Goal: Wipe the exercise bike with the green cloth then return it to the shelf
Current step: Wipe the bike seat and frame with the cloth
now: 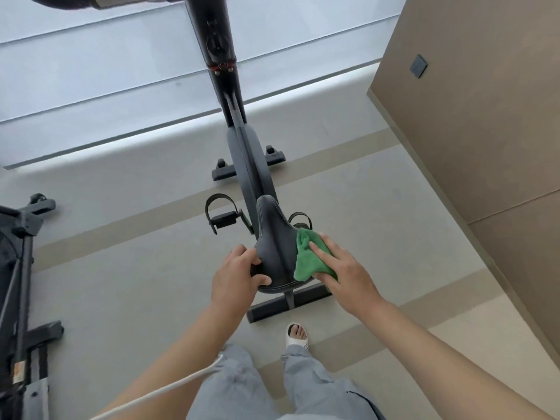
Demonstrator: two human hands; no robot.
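Observation:
A dark exercise bike (242,153) stands in front of me, its black saddle (274,237) nearest. The green cloth (306,262) lies crumpled on the saddle's right side. My right hand (339,271) presses flat on the cloth with fingers spread, holding it against the saddle. My left hand (236,274) grips the saddle's left rear edge, thumb on top. The bike's handlebar post (218,50) rises toward the top of the view. No shelf is in view.
Another dark exercise machine (21,283) stands at the left edge. A brown wall panel (472,116) with a dark switch (418,66) runs along the right. My sandalled foot (297,336) is behind the bike's rear base bar (272,307). A white cord (169,386) crosses my left arm.

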